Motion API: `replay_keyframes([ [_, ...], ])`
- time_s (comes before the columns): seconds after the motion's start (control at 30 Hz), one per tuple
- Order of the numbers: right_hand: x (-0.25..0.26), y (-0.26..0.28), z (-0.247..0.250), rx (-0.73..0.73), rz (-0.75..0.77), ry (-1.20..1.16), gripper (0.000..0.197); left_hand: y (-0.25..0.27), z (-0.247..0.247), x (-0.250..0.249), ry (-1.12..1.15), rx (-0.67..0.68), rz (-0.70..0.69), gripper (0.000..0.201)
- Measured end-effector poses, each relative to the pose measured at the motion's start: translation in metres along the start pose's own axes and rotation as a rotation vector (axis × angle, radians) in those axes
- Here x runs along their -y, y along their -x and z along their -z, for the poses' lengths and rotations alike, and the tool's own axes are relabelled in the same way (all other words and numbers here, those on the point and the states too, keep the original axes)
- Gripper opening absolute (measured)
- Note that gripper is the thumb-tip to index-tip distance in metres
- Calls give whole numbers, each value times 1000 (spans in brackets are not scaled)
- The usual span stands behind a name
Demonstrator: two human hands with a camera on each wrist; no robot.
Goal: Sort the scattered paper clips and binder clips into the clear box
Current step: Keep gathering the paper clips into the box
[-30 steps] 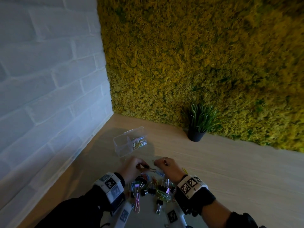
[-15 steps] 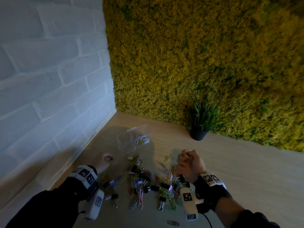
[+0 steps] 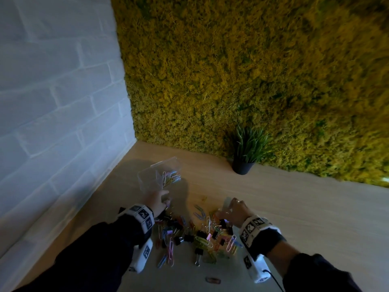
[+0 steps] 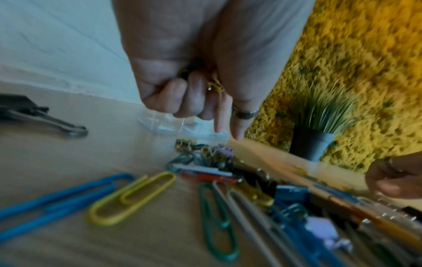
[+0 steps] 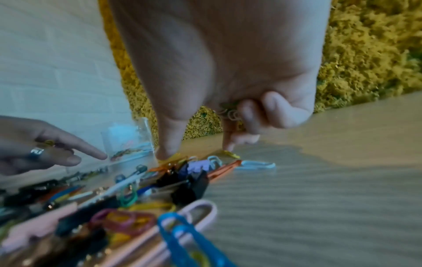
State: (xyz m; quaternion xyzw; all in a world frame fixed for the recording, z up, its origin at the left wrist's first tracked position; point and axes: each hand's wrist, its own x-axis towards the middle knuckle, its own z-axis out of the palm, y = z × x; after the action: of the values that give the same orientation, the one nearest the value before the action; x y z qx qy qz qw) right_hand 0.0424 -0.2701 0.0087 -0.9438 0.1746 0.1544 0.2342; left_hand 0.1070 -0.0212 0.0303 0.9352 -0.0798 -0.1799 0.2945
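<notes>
One potted plant [image 3: 246,152] against moss wall [image 3: 252,70], brick wall [image 3: 52,91] left.

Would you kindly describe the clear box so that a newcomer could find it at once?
Start at the corner where the white brick wall meets the yellow-green moss wall. On the pale wooden tabletop there, left of the small potted plant in a black pot, stands the clear plastic box. It alone is see-through, with coloured paper clips inside.

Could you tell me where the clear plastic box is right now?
In the head view, the clear plastic box sits left of centre near the white brick wall, just beyond the left hand.
</notes>
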Motion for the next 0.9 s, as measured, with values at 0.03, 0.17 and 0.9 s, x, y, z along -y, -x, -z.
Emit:
replay_keyframes([
  [0.03, 3, 1, -3, -5, 2, 119, 58, -3, -3, 0, -23, 2, 13, 43],
  [0.17, 10, 2, -15, -15, -61, 215, 71, -12, -11, 4, -9, 3, 82, 16],
  [0.9, 27, -5, 12, 262, -31, -1311, 32, -21, 26, 38, -43, 114, 55, 9],
])
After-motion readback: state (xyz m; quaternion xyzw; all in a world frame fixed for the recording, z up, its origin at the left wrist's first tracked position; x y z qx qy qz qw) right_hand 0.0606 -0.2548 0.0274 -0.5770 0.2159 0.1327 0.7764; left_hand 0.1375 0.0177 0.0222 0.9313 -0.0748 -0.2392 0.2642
